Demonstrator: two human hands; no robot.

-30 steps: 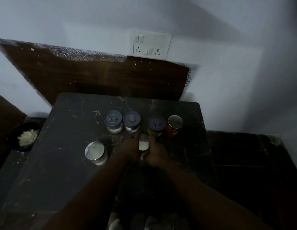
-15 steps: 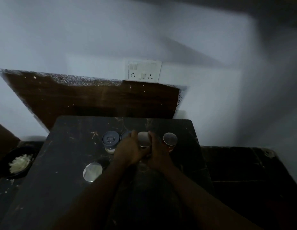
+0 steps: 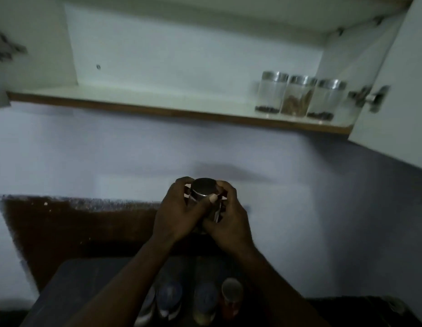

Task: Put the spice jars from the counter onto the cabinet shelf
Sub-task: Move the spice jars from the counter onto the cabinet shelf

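Note:
A spice jar with a metal lid (image 3: 203,188) is held up in the air in front of the wall, well below the cabinet shelf (image 3: 139,100). My left hand (image 3: 175,214) grips it from the left and my right hand (image 3: 229,219) from the right, so most of its body is hidden. Three glass jars with metal lids (image 3: 297,96) stand together at the right end of the shelf. Down on the dark counter (image 3: 61,291), several more jars (image 3: 200,300) stand in a row, partly behind my forearms.
The open cabinet door (image 3: 394,95) hangs at the right with its hinge beside the shelved jars. The left and middle of the shelf are bare. A dark wooden board (image 3: 71,227) leans against the wall behind the counter.
Both hands lifted the jar off the counter and raised it. My view tilted up, bringing the cabinet shelf and its three jars into sight.

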